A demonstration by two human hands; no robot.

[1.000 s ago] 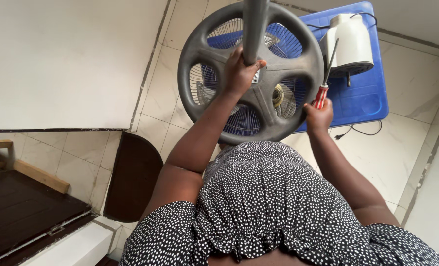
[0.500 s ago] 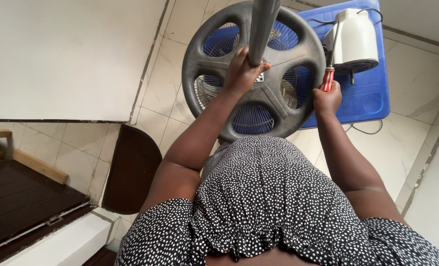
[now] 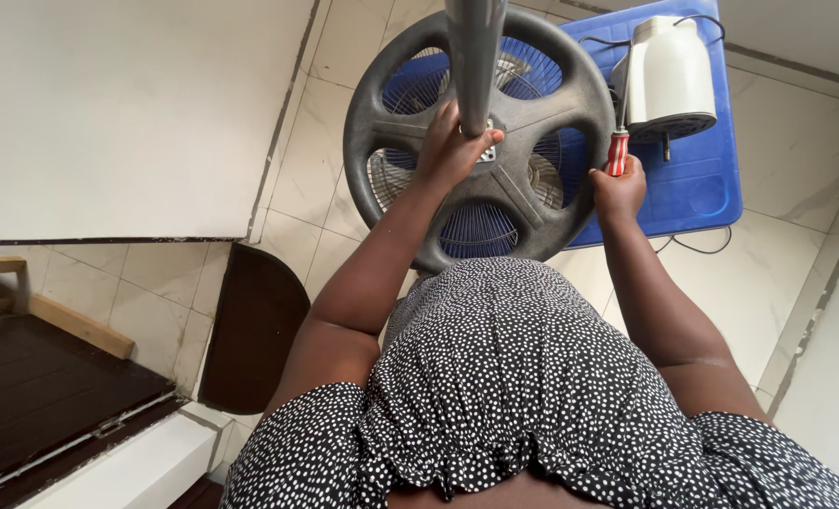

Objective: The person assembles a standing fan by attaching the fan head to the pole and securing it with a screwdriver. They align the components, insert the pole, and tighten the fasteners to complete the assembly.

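— Where do we stand? Our left hand has its grip closed around the grey pole right at the hub of the round fan base.

— And our right hand grips the red-handled screwdriver, long axis toward twelve o'clock. The hub lies at about nine o'clock from it, near; the left hand is already touching there.

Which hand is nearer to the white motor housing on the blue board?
The right hand, holding a screwdriver just below the motor housing. The left hand grips the grey pole, farther away.
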